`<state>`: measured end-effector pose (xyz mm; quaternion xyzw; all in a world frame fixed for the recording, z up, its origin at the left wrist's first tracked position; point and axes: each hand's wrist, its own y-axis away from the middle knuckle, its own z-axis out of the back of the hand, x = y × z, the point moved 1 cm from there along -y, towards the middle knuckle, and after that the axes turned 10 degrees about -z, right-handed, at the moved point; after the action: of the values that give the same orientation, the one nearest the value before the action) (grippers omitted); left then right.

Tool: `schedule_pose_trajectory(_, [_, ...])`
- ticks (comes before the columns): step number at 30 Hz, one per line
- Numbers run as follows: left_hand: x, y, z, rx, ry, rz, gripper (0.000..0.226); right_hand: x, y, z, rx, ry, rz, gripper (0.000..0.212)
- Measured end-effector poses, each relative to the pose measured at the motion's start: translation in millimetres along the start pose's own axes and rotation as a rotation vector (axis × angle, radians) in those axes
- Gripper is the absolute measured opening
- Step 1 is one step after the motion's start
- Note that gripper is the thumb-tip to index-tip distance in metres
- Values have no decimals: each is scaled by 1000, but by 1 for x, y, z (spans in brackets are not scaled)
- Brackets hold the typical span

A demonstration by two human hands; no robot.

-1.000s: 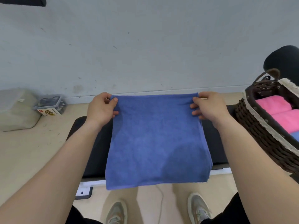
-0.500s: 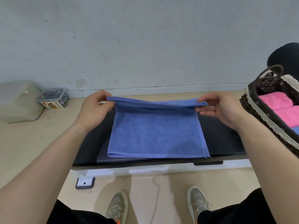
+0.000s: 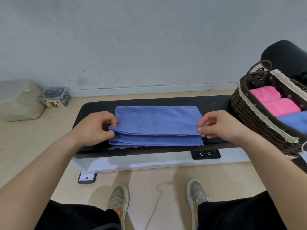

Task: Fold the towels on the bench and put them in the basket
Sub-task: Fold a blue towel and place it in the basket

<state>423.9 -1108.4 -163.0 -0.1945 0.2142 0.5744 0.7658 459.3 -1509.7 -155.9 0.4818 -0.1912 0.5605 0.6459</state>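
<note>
Against the wall at far left: a pale bag on the floor, with a small clear box bearing a printed label just beside it.

Black bench runs across the middle. White frame under its near edge, a little control panel set in it toward the right.

Left hand at the towel's left end. Thumb and curled fingers pinch the near-left corner of the top layer, raised slightly off the layer below.

Blue towel lies on the bench, folded over on itself. The upper layer's near edge stops short of the lower one, so a strip of the lower layer shows along the front.

Right hand mirrors the left: thumb and forefinger pinch the near-right corner of the top layer, other fingers loosely curled.

Wicker basket at the bench's right end, lace trim on the rim, loop handle at the far side. Inside: two pink towels side by side, another blue one nearest.

Black padded roll behind the basket.

Two grey shoes on the floor below the bench.
</note>
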Motion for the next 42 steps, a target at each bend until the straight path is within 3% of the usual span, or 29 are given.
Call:
schedule_pose_trajectory(3, [-2,-2,0,89,-187,-57,16,-3,0,-6,30,80,-22,11])
schedule_pose_trajectory(7, [1,-11,2,165,-249,-72,21,-4,-4,-11,46,197,-41,10])
schedule_pose_trajectory(11, [-4,-20,4,331,-440,-72,18,4,-7,-10,-4,557,-91,23])
schedule_pose_trajectory(14, [-21,-33,10,225,-554,-62,39,20,-10,-7,-148,618,-30,33])
schedule_pose_trajectory(19, [-41,-68,-29,-100,-374,-203,23,42,-35,-47,-374,541,296,18])
schedule_pose_trajectory(21, [-44,-79,-55,-93,-375,-236,35,41,-42,-74,-368,646,360,41])
schedule_pose_trajectory(24, [-36,-87,-81,25,-436,-172,58,28,-45,-106,-273,811,309,83])
schedule_pose_trajectory(26, [-26,-84,-87,86,-470,-148,72,13,-49,-112,-242,895,274,92])
schedule_pose_trajectory(29, [-11,-75,-86,116,-469,-123,84,-3,-56,-98,-262,923,219,91])
schedule_pose_trajectory(37, [3,-59,-69,150,-438,139,81,-1,-50,-81,-301,976,63,85])
schedule_pose_trajectory(42, [4,-54,-40,-125,-388,299,60,34,-40,-83,-129,894,358,67])
